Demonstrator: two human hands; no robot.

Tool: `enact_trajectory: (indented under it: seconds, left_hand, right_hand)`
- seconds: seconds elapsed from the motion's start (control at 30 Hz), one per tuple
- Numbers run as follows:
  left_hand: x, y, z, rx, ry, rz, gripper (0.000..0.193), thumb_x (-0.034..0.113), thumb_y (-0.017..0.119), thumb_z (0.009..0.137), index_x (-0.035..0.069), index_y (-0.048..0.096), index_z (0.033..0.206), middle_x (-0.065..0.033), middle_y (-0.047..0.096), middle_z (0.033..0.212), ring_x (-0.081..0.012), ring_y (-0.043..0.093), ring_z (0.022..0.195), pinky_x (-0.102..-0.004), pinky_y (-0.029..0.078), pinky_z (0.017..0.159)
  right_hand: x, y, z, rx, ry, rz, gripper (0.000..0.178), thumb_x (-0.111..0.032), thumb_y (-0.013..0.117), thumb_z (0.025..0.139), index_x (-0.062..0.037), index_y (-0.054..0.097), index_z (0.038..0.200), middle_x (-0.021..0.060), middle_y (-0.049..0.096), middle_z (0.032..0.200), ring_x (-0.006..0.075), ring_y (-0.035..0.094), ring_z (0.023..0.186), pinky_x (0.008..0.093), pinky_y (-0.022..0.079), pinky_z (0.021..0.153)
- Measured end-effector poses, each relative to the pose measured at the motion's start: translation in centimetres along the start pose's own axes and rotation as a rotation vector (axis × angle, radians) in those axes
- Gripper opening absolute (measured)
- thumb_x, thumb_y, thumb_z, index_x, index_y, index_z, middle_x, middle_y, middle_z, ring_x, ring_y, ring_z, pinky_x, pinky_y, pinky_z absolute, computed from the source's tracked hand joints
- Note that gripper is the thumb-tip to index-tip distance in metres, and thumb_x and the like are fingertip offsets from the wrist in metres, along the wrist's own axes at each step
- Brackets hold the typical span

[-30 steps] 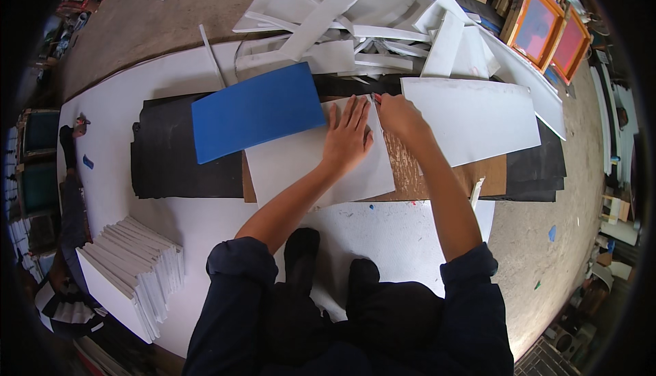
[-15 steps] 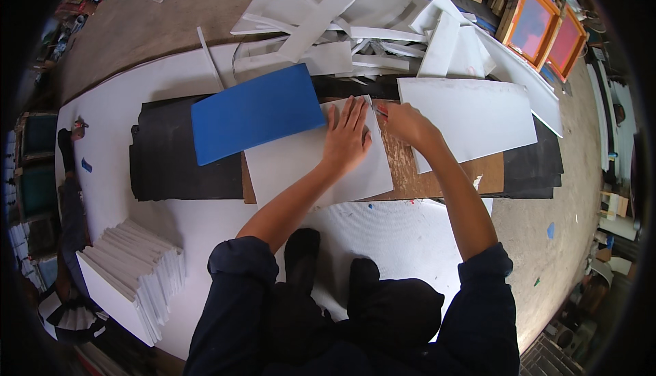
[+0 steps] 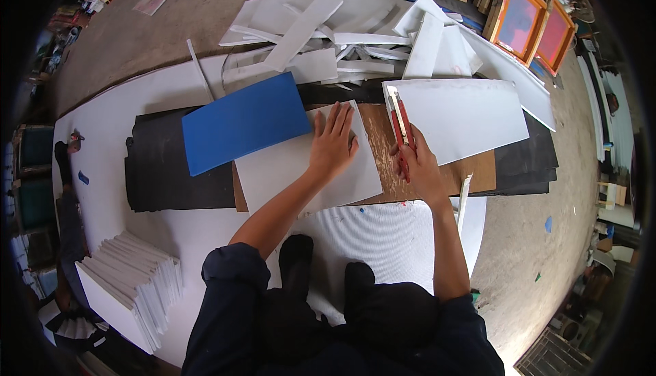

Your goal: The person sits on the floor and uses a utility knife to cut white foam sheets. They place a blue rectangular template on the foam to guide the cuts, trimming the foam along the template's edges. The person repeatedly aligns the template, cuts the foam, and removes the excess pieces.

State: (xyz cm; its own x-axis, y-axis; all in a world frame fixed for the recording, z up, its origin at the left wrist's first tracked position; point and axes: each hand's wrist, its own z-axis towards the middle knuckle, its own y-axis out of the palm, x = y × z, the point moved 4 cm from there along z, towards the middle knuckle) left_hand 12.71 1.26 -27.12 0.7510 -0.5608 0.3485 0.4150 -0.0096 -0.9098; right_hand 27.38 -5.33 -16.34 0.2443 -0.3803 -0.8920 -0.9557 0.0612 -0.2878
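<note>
Head view looks down on a big white floor sheet point(image 3: 137, 102) with a black mat point(image 3: 171, 171) across it and a brown cutting board point(image 3: 437, 171) on top. Far off lies a heap of white offcut strips point(image 3: 328, 34); near left stands a stack of cut white panels point(image 3: 130, 287). A blue board point(image 3: 242, 122) rests on the mat, overlapping the left part of the white foam sheet point(image 3: 301, 171), which sits in the middle, on the brown board.

Left hand point(image 3: 333, 145) is spread flat on that sheet, fingers released and pressing near its right edge. Right hand point(image 3: 418, 165) is clenched around a red utility knife point(image 3: 400, 126), blade end pointing far, just right of the sheet's edge over bare brown board.

To cut well here, I judge the pressing hand should stay well clear of the blade line — weight down, fingertips back from the edge — and the knife should be drawn in a steady, shallow stroke so the foam does not tear.
</note>
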Motion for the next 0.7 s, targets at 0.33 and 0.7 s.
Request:
enact_trajectory:
  seconds: [0.33, 0.7]
  left_hand:
    - [0.2, -0.2, -0.1, 0.004, 0.006, -0.002, 0.059, 0.026, 0.047, 0.081, 0.003, 0.029, 0.133, -0.0089, 0.028, 0.14, -0.0234, 0.02, 0.133, -0.0513, 0.012, 0.107]
    - [0.1, -0.2, 0.0, -0.046, -0.016, 0.005, 0.059, 0.029, 0.045, 0.085, 0.005, 0.024, 0.136, -0.0069, 0.023, 0.143, -0.023, 0.017, 0.134, -0.0506, 0.009, 0.108]
  right_hand:
    - [0.7, -0.2, -0.1, 0.17, 0.008, -0.348, 0.03, -0.017, 0.039, 0.093, -0.0074, 0.04, 0.121, 0.0163, 0.057, 0.067, 0.0279, 0.06, 0.057, 0.0385, 0.044, 0.05]
    - [0.8, 4.3, 2.6, 0.04, -0.07, -0.856, 0.051, -0.007, 0.042, 0.084, -0.0044, 0.028, 0.133, 0.0246, 0.06, 0.082, 0.0418, 0.06, 0.078, 0.0487, 0.048, 0.071]
